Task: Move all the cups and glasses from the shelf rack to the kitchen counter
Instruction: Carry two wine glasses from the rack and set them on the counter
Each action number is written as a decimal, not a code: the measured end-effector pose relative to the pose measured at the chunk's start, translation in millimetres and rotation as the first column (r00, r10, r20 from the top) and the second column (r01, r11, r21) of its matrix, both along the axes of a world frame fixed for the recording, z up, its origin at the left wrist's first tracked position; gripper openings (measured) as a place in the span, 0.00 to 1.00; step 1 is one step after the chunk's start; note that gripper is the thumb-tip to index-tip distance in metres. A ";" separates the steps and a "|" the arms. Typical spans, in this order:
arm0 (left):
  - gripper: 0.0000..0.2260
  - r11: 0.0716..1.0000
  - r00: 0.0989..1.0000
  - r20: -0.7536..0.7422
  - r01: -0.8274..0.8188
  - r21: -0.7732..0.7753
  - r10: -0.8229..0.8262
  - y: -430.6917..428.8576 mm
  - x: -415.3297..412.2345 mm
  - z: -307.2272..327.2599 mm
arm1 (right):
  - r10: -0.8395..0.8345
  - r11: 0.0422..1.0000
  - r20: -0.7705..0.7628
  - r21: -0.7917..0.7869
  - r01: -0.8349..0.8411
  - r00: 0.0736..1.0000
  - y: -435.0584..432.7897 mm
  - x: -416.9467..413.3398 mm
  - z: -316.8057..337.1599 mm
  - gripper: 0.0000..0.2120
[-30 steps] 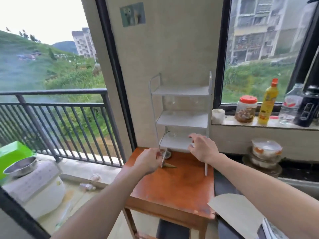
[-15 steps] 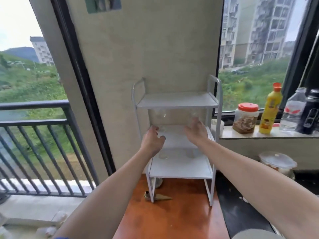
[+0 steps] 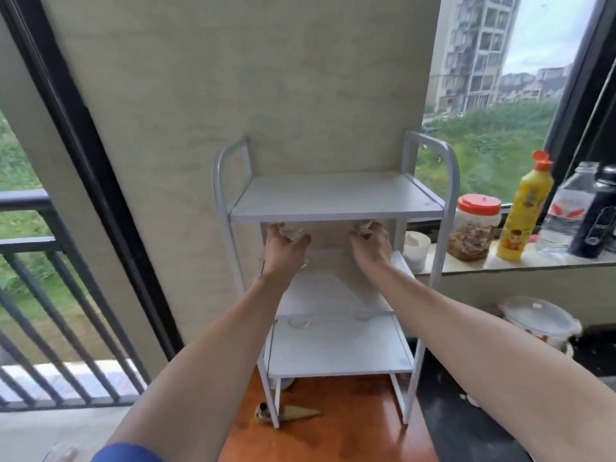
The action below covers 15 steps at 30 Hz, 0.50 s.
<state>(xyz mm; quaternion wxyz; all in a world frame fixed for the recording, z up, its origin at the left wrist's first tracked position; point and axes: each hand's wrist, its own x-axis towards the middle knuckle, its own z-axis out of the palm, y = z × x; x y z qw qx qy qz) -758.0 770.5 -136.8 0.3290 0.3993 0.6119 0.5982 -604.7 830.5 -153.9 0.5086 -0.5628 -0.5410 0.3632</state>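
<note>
No lettering is legible: the labels on the yellow bottle (image 3: 524, 213) and the clear water bottle (image 3: 565, 215), at three o'clock, are too blurred.

1. The shelf rack (image 3: 336, 198) has smooth white-painted metal tubing and matt white boards.
2. The table (image 3: 350, 435) is glossy reddish-brown wood.
3. The left glass (image 3: 290, 231) and right glass (image 3: 362, 225) are clear, shiny glass.
4. The yellow bottle (image 3: 526, 208) is glossy plastic.

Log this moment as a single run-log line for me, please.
phase: pick | left hand: grips left glass | right hand: grips right glass | where: middle tier of shelf rack
</note>
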 end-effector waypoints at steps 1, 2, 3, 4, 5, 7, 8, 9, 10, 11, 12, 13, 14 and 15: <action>0.32 1.000 1.000 0.005 0.008 -0.007 -0.008 -0.2 -1.3 1.0 | 0.013 1.000 -0.013 0.000 -0.013 1.000 -2.7 1.5 0.1 0.12; 0.30 1.000 1.000 0.011 0.021 -0.016 -0.021 -2.2 -2.3 2.1 | 0.028 1.000 -0.016 -0.003 -0.028 0.999 -6.5 3.4 0.5 0.11; 0.26 0.999 0.999 0.020 0.037 -0.019 -0.036 -5.5 -2.9 2.7 | 0.043 0.999 -0.018 -0.011 -0.043 0.999 -11.2 5.1 1.0 0.12; 0.23 0.998 0.998 0.029 0.056 -0.019 -0.055 -10.2 -3.2 2.8 | 0.058 0.998 -0.023 -0.016 -0.058 0.998 -17.2 7.3 1.5 0.12; 0.21 0.997 0.997 0.034 0.076 -0.021 -0.075 -15.7 -3.2 2.6 | 0.076 0.997 -0.034 -0.018 -0.077 0.997 -25.2 9.7 2.5 0.12; 0.20 0.992 0.992 0.033 0.121 -0.030 -0.120 -31.8 -2.3 2.3 | 0.126 0.992 -0.065 -0.015 -0.127 0.990 -46.6 14.8 5.2 0.13; 0.20 0.989 0.989 0.038 0.143 -0.032 -0.142 -42.5 -1.5 2.6 | 0.152 0.988 -0.091 -0.012 -0.153 0.984 -59.5 18.0 7.4 0.14; 0.19 0.987 0.986 0.050 0.161 -0.030 -0.159 -54.7 -0.7 3.1 | 0.174 0.984 -0.121 -0.008 -0.177 0.977 -73.5 21.7 9.7 0.14; 0.19 0.984 0.983 0.062 0.174 -0.031 -0.172 -68.4 0.6 4.5 | 0.194 0.980 -0.152 -0.011 -0.198 0.969 -87.7 26.1 11.7 0.13; 0.18 0.981 0.980 0.070 0.188 -0.040 -0.185 -82.2 1.9 6.3 | 0.213 0.975 -0.186 -0.025 -0.221 0.959 -102.1 31.0 13.3 0.14; 0.18 0.976 0.976 0.076 0.210 -0.056 -0.206 -96.4 3.4 8.5 | 0.230 0.968 -0.224 -0.049 -0.246 0.947 -116.8 36.7 14.7 0.14; 0.19 0.968 0.968 0.088 0.241 -0.075 -0.234 -110.5 5.6 10.9 | 0.239 0.960 -0.264 -0.081 -0.269 0.934 -131.7 43.0 16.2 0.16; 0.20 0.956 0.958 0.100 0.277 -0.095 -0.268 -124.9 8.3 13.5 | 0.242 0.951 -0.299 -0.114 -0.286 0.923 -146.6 50.4 17.3 0.17; 0.21 0.941 0.946 0.110 0.318 -0.118 -0.306 -138.6 11.7 15.5 | 0.239 0.943 -0.327 -0.147 -0.299 0.914 -161.0 58.4 17.8 0.19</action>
